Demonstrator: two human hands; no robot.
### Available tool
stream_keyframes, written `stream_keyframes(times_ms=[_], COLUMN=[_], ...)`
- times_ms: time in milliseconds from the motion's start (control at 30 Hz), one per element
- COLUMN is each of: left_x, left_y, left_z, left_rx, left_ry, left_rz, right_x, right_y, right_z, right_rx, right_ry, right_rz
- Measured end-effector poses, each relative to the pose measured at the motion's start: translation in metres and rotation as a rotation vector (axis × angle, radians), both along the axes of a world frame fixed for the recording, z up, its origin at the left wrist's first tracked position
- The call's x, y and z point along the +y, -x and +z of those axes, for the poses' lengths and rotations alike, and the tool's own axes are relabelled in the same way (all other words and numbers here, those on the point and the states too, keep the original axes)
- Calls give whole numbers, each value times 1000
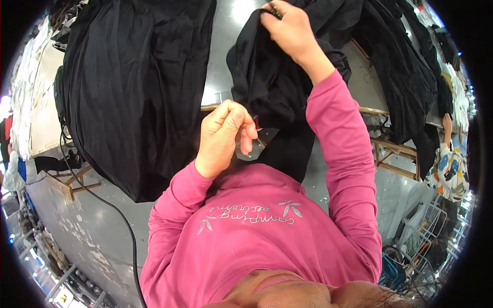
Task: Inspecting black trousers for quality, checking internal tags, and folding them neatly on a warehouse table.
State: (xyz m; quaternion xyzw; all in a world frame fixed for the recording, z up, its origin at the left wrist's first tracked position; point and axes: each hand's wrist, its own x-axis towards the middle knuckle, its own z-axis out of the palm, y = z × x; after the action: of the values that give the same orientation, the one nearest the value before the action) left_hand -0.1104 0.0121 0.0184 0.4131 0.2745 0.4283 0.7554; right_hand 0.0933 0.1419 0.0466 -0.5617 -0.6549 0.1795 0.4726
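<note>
At the table's (221,57) far side, my right hand (290,32) pinches the raised edge of a black cloth piece (265,73). A small dark object (275,11) shows at its fingers; what it is I cannot tell. The cloth hangs in folds over the table's near edge. Closer to my body, my left hand (227,134) is raised with curled fingers, its thumb against the index finger. Beside those fingertips is a small red object (257,122), partly hidden; whether the hand holds it or a thread is unclear.
A large black cloth (134,84) drapes over the table at left, with a black cable (123,215) running down beside it. More black cloth (400,69) hangs at right. Wooden stools (396,158) (73,184), a wire cart (423,223) and another person's hand (446,125) are around.
</note>
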Motion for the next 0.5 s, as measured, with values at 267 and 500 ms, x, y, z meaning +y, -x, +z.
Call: stream_keyframes(times_ms=[267, 500], left_x=[31, 112], left_y=[3, -20], left_z=[15, 8], left_rx=[338, 826], left_ry=[-307, -749], left_rz=[452, 441], right_x=[-21, -75], right_y=[20, 20], right_z=[-4, -9], right_rx=[194, 496], right_ry=[-161, 193], right_rz=[-117, 66])
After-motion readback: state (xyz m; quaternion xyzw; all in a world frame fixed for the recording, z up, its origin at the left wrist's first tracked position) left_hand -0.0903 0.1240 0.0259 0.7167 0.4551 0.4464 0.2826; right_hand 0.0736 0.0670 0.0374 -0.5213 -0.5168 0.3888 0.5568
